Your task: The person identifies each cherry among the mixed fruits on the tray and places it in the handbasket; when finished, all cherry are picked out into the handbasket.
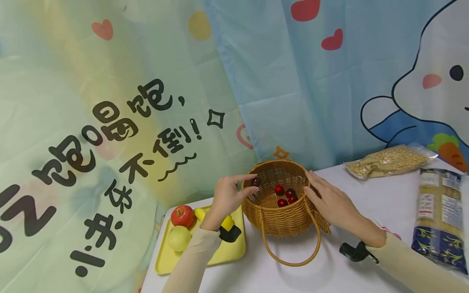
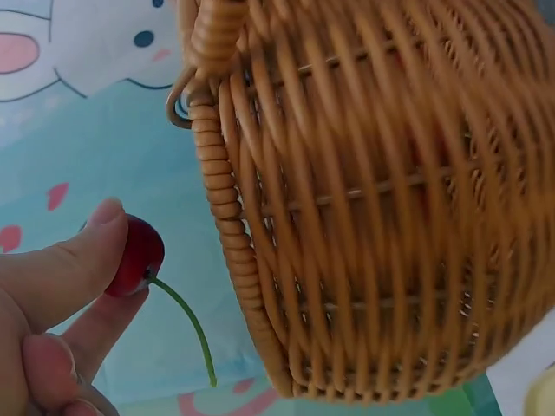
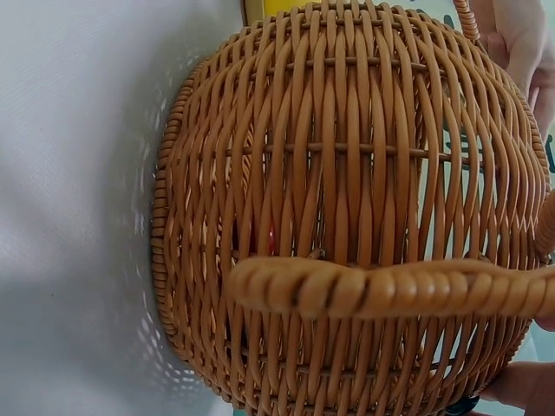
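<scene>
My left hand (image 1: 229, 195) pinches a dark red cherry (image 2: 143, 256) between thumb and fingers at the left rim of the wicker basket (image 1: 280, 221). Its green stem hangs down in the left wrist view. Several red cherries (image 1: 281, 202) lie inside the basket. On the opposite side, my right hand (image 1: 335, 201) holds the rim, with thumb and index fingertip at the edge. The basket's looped handle (image 1: 293, 265) is folded down toward the front. In the right wrist view, the woven side hides most of the contents.
Left of the basket, a yellow tray (image 1: 234, 254) carries a red apple (image 1: 182, 216), a pale green fruit (image 1: 179, 239) and a partly hidden yellow fruit (image 1: 227, 222). Two filled bags, one clear (image 1: 393, 160) and one blue-patterned (image 1: 439, 215), lie at right. A printed curtain (image 1: 275, 81) hangs behind.
</scene>
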